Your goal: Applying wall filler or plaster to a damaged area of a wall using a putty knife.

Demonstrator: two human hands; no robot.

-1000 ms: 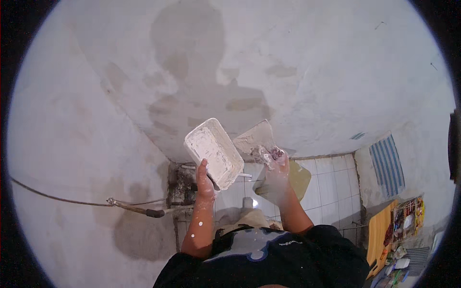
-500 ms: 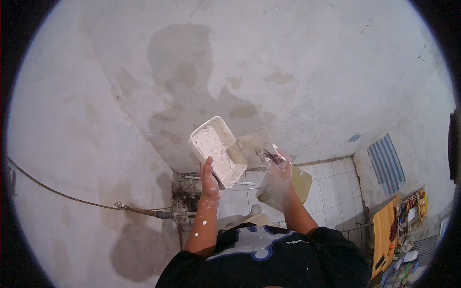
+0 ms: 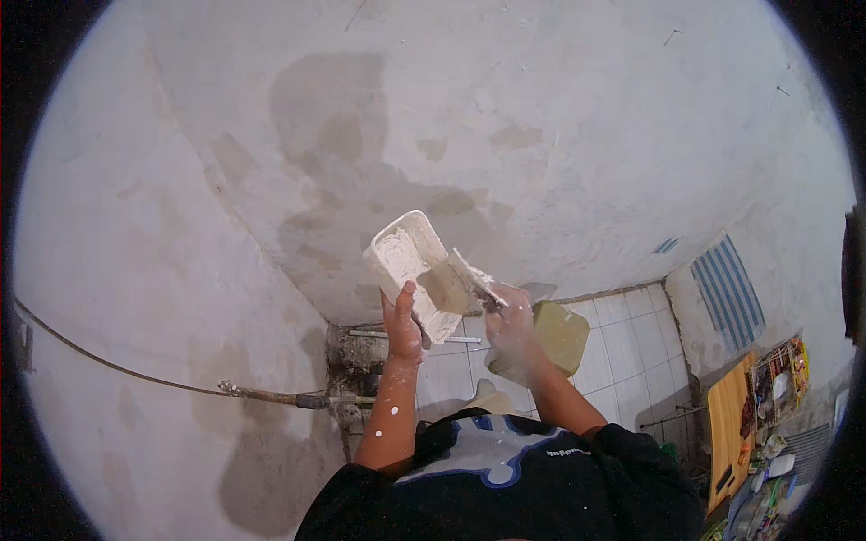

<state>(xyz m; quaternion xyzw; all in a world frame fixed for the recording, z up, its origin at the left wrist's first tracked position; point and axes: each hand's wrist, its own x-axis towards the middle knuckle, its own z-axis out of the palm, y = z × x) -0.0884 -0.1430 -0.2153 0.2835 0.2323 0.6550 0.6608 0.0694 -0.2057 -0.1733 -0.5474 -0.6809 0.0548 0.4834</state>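
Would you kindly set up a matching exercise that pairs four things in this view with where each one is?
Things:
1. white tray
2. putty knife
3. yellowish lid
4. hose

Places:
A. lying on the tiled floor, below the right hand
B. held up in the left hand
C. running along the wall at the left
D. in the right hand, blade over the tray

Pairs: 1-B, 2-D, 3-A, 4-C
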